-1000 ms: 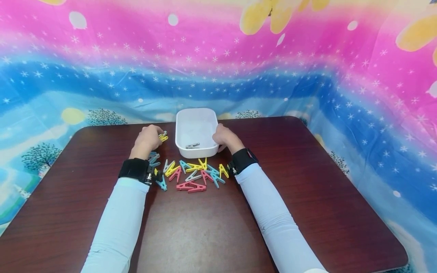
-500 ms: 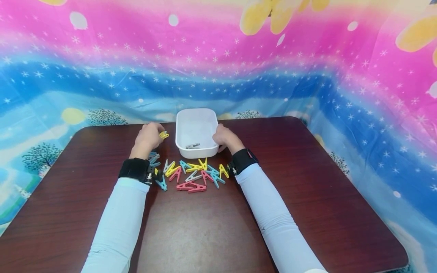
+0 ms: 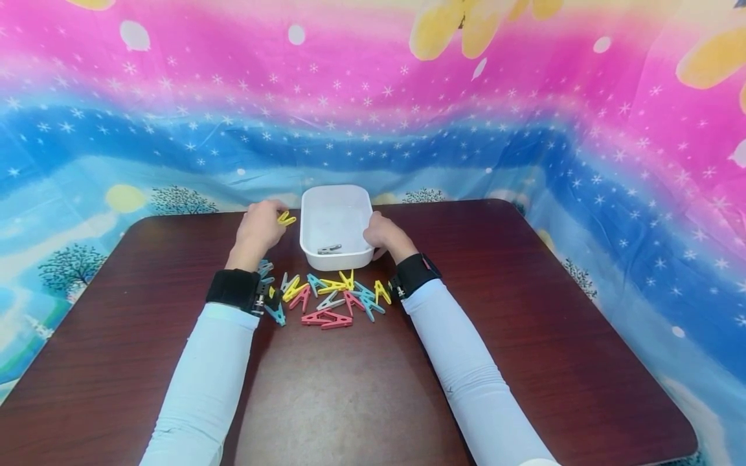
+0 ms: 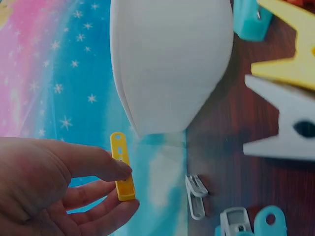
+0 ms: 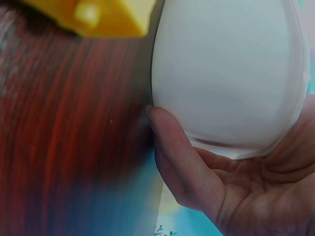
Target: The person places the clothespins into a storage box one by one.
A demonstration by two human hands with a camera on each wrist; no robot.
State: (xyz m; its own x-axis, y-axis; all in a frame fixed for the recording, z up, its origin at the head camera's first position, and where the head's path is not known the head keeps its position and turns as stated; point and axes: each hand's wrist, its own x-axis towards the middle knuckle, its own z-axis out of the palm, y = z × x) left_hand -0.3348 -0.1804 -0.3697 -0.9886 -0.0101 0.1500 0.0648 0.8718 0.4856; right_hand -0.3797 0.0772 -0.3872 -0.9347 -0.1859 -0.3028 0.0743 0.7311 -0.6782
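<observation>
My left hand [image 3: 260,226] pinches a yellow clothespin [image 4: 122,167] between thumb and fingers, raised just left of the white plastic bin [image 3: 335,260]. At the bin's right side, my right hand [image 3: 386,234] grips the wall; in the right wrist view its fingers [image 5: 182,162] curl under the outside of the bin, while the thumb is out of sight. Inside the bin lies a grey clothespin [image 3: 329,248]. Another grey clothespin [image 4: 196,196] shows on the table below the left hand in the left wrist view.
Loose clothespins in yellow, blue, grey and red lie in front of the bin, among them a red clothespin [image 3: 336,321] nearest me and a yellow clothespin [image 3: 381,292] by the right wrist. Behind the dark wooden table [image 3: 524,310] hangs a printed cloth [image 3: 466,123].
My left hand has lifted the yellow clothespin and moved it forward and right, nearer the bin. A grey clothespin seen beside it earlier no longer shows there. The right hand and bin stay put.
</observation>
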